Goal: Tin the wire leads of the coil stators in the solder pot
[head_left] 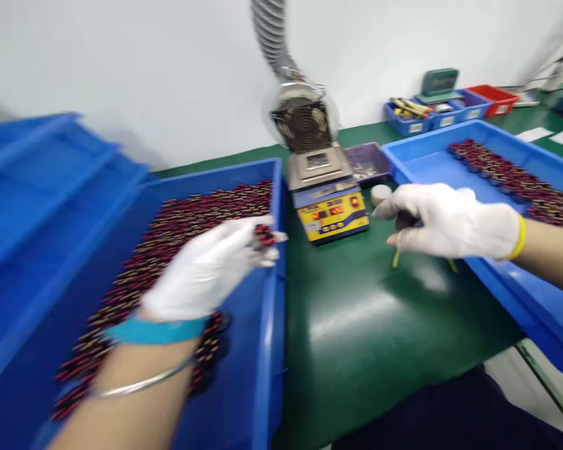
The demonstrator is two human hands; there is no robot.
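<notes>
OK, I see L hand (211, 265) pinching a red-and-black part (264, 236) at its fingertips, blue tray (266, 337) by the grip (blurry, tho). Prob. light, stiff, poss. slippery; I'd hold its sides. R hand (434, 220) curls near a dark obj. (406, 220); can't tell if gripped.

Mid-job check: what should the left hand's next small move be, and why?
Probably carry the dark-and-red part across the left blue tray's rim toward the right hand: the left hand appears to grip it near that rim, and the right hand reaches over the green tabletop.
</notes>
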